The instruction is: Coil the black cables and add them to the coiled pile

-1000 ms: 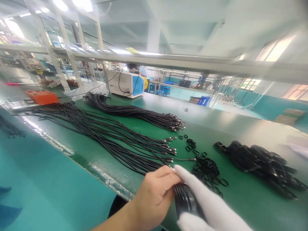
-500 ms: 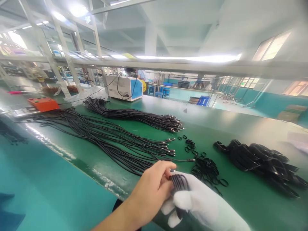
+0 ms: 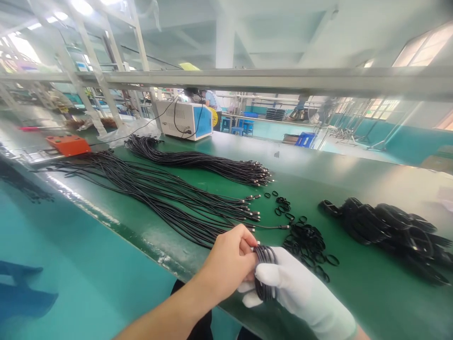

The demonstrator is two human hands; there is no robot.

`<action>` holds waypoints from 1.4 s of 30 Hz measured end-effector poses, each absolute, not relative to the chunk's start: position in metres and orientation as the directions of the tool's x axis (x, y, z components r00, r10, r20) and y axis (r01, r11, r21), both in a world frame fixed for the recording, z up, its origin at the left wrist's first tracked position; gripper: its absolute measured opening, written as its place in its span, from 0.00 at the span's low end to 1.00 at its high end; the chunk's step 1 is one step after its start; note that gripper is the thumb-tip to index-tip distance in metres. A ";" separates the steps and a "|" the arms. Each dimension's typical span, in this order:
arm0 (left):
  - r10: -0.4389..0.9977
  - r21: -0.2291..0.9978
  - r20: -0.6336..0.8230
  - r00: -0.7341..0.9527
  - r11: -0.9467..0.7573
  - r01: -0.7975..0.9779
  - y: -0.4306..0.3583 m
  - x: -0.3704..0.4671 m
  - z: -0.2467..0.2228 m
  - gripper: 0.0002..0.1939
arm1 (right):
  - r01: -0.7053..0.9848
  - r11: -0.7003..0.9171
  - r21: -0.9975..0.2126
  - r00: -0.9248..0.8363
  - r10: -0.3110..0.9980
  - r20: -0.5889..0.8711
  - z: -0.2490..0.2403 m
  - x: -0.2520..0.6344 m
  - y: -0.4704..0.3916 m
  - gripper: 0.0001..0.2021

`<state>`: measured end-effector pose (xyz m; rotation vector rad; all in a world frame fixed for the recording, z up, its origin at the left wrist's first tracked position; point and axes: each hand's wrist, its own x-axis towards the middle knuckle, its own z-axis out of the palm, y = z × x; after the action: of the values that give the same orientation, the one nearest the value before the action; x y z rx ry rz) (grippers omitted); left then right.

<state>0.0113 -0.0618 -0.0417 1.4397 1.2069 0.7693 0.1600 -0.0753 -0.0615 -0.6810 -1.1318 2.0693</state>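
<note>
A black cable [image 3: 266, 276] is wound into a tight coil, gripped by my right hand [image 3: 295, 278] in a white glove, thumb on the near side. My bare left hand [image 3: 231, 257] is closed at the coil's left side, thumb and forefinger pinching part of the cable near its end. A light connector tip shows just above those fingers. Behind my hands lies a fanned bunch of loose black cables [image 3: 152, 198]. Small black rings [image 3: 306, 241] are heaped right beyond my gloved hand.
A thicker cable bundle [image 3: 198, 161] lies farther back on the green table [image 3: 244, 144]. Coiled cables [image 3: 385, 226] are piled at the right. A white and blue machine box [image 3: 186, 120] and an orange control box [image 3: 68, 145] stand at the left. A metal rail [image 3: 265, 78] crosses above.
Both hands remain on the coil, which sits slightly more upright now. The left hand's fingers have closed in a pinch at its upper left. The camera view has tilted slightly.
</note>
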 end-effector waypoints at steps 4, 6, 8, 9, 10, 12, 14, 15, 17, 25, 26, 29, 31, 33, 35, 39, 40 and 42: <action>0.961 0.899 -0.107 0.255 -0.016 0.438 -0.054 0.014 -0.051 0.07 | -0.302 -0.376 -0.876 -0.629 0.769 -0.113 -0.064 0.157 -0.073 0.18; 0.961 0.869 -0.091 0.261 -0.051 0.493 -0.049 0.015 -0.052 0.06 | -0.282 -0.368 -0.886 -0.617 0.777 -0.126 -0.064 0.156 -0.071 0.18; 0.960 0.830 -0.065 0.273 -0.100 0.549 -0.045 0.016 -0.051 0.05 | -0.278 -0.364 -0.889 -0.576 0.804 -0.149 -0.066 0.156 -0.069 0.15; 0.958 0.814 -0.050 0.283 -0.125 0.567 -0.044 0.016 -0.050 0.05 | -0.289 -0.364 -0.885 -0.553 0.818 -0.156 -0.068 0.156 -0.069 0.14; 0.956 0.807 -0.034 0.293 -0.146 0.572 -0.044 0.015 -0.048 0.05 | -0.313 -0.365 -0.877 -0.531 0.833 -0.157 -0.070 0.155 -0.068 0.14; 0.952 0.819 -0.016 0.305 -0.162 0.551 -0.044 0.012 -0.046 0.05 | -0.382 -0.378 -0.843 -0.498 0.853 -0.157 -0.074 0.156 -0.068 0.14; 0.954 0.835 -0.015 0.300 -0.153 0.528 -0.044 0.007 -0.043 0.06 | -0.439 -0.404 -0.803 -0.489 0.857 -0.164 -0.073 0.162 -0.068 0.14; 0.955 0.834 -0.014 0.296 -0.152 0.531 -0.044 0.004 -0.042 0.06 | -0.458 -0.411 -0.788 -0.479 0.861 -0.170 -0.070 0.167 -0.067 0.14; 0.959 0.804 0.006 0.282 -0.172 0.569 -0.042 -0.002 -0.038 0.05 | -0.496 -0.380 -0.780 -0.412 0.894 -0.174 -0.057 0.186 -0.062 0.15; 0.872 0.605 0.111 0.477 -0.440 0.663 0.000 0.034 -0.035 0.05 | -0.621 0.024 -0.783 0.176 0.978 -0.110 -0.026 0.261 -0.036 0.15; 0.846 0.584 0.110 0.521 -0.480 0.655 0.006 0.047 -0.038 0.05 | -0.627 0.020 -0.779 0.188 0.974 -0.127 -0.031 0.261 -0.034 0.15; 0.812 0.559 0.087 0.577 -0.519 0.647 0.023 0.083 -0.050 0.06 | -0.647 -0.001 -0.762 0.192 0.968 -0.164 -0.045 0.258 -0.029 0.16; 0.815 0.565 0.065 0.576 -0.506 0.652 0.030 0.102 -0.059 0.06 | -0.653 0.001 -0.758 0.195 0.966 -0.167 -0.048 0.259 -0.027 0.17; 0.826 0.590 0.032 0.563 -0.471 0.656 0.034 0.115 -0.067 0.05 | -0.656 0.004 -0.755 0.200 0.965 -0.169 -0.048 0.262 -0.027 0.18; 0.837 0.632 0.001 0.547 -0.425 0.648 0.037 0.121 -0.071 0.04 | -0.657 0.002 -0.754 0.199 0.965 -0.171 -0.046 0.265 -0.028 0.19; 0.860 0.765 -0.030 0.509 -0.308 0.566 0.043 0.112 -0.068 0.02 | -0.587 0.012 -0.810 0.213 0.967 -0.140 -0.045 0.264 -0.031 0.20; 0.864 0.805 -0.047 0.500 -0.264 0.531 0.044 0.107 -0.064 0.03 | -0.547 0.018 -0.837 0.222 0.967 -0.124 -0.046 0.262 -0.031 0.19; 0.861 0.880 -0.101 0.498 -0.156 0.448 0.041 0.095 -0.056 0.06 | -0.474 0.015 -0.881 0.232 0.967 -0.109 -0.048 0.254 -0.030 0.18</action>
<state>0.0950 0.0414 -0.0562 1.7838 1.1027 0.5404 0.2537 -0.0304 -0.0480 -0.9865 -0.6429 1.2498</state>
